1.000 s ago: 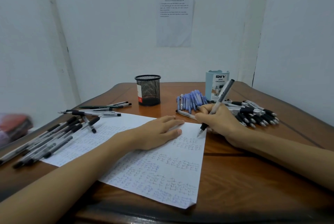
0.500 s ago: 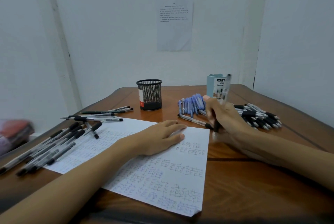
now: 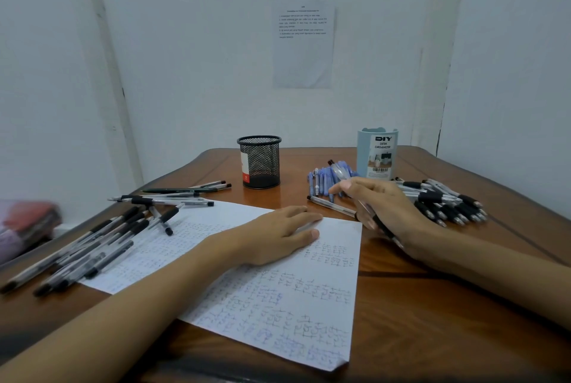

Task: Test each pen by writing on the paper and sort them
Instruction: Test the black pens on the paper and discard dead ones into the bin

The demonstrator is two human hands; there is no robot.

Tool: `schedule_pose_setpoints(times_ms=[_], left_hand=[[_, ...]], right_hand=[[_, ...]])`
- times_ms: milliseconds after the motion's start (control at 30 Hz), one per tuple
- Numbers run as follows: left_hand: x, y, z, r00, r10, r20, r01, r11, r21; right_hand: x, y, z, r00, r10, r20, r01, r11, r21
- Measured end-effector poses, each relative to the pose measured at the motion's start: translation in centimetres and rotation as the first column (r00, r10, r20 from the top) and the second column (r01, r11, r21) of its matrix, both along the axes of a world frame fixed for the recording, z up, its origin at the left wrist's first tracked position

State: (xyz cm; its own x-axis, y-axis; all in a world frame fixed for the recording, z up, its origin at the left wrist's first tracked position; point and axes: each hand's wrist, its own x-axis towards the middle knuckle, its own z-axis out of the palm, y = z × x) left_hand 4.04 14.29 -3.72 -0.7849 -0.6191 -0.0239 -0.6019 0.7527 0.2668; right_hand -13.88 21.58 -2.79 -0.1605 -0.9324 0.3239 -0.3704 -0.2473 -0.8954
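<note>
My left hand (image 3: 278,235) lies flat on the white paper (image 3: 278,299), which is covered in small pen marks. My right hand (image 3: 386,212) hovers just right of the paper's top corner and holds a black-grip pen (image 3: 384,229) that lies along its palm, tip toward me. A pile of black-grip pens (image 3: 448,200) lies right of that hand. Blue pens (image 3: 327,178) lie in a bunch behind it. One clear pen (image 3: 332,205) rests at the paper's top edge. More black pens (image 3: 89,246) spread over the paper's left side.
A black mesh cup (image 3: 260,161) and a light blue desk organizer (image 3: 377,152) stand at the back of the wooden table (image 3: 432,320). A few pens (image 3: 173,195) lie left of the mesh cup. A red blurred object (image 3: 24,225) sits off the table's left edge.
My right hand stopped writing, lifted the pen off the paper and turned it down into the palm while shifting right. My left hand stayed on the paper.
</note>
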Motion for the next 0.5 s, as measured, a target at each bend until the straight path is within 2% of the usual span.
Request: schedule_pose_setpoints(times_ms=[100, 233, 300, 367, 433, 500], left_hand=[[0.0, 0.0, 0.0, 1.000, -0.002, -0.012, 0.002, 1.000, 0.000], [0.1, 0.0, 0.0, 0.999, 0.000, -0.034, 0.000, 1.000, -0.011], [0.1, 0.0, 0.0, 0.999, -0.001, -0.039, 0.001, 1.000, -0.015], [0.1, 0.0, -0.1, 0.999, -0.001, -0.036, 0.000, 1.000, -0.018], [0.0, 0.0, -0.1, 0.999, 0.000, -0.034, -0.001, 1.000, -0.017], [0.0, -0.1, -0.1, 0.999, -0.004, -0.033, 0.003, 1.000, -0.020]], right_hand=[[-0.2, -0.1, -0.1, 0.999, -0.015, -0.052, 0.016, 1.000, 0.025], [-1.3, -0.7, 0.8, 0.967, -0.090, -0.237, 0.100, 0.994, 0.030], [-2.8, -1.0, 1.6, 0.884, -0.197, -0.425, 0.207, 0.978, -0.023], [-4.7, -1.2, 2.3, 0.736, -0.307, -0.604, 0.320, 0.943, -0.090], [-6.6, -1.3, 2.8, 0.656, -0.374, -0.656, 0.401, 0.909, -0.116], [-8.1, -1.4, 3.0, 0.622, -0.410, -0.668, 0.449, 0.885, -0.125]])
